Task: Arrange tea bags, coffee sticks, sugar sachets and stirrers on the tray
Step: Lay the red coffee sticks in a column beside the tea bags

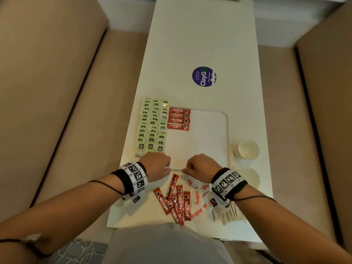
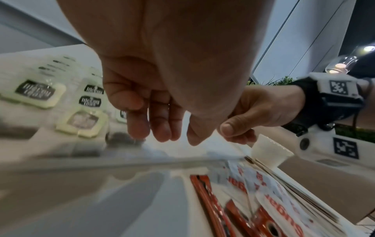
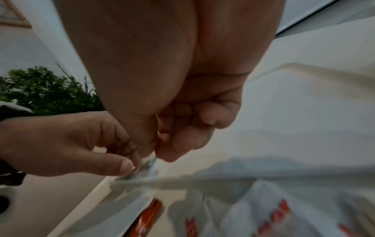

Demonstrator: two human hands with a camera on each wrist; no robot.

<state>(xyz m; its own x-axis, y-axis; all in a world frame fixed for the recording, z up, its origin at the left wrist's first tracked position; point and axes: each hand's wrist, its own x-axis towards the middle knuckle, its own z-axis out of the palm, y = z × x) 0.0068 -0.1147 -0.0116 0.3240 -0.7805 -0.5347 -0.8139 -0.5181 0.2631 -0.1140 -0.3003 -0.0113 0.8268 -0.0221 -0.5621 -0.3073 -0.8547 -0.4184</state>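
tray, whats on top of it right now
On the clear tray: three columns of green tea bags along its left side, and four red coffee sticks beside them at the far end. The left hand and right hand cover the near edge.

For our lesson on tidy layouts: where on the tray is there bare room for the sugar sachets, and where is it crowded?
Free: the tray right of the four coffee sticks and below them, down to both hands. Crowded: the tea bags along its left edge, and the table strip nearest the person, heaped with loose sticks, sugar sachets and stirrers.
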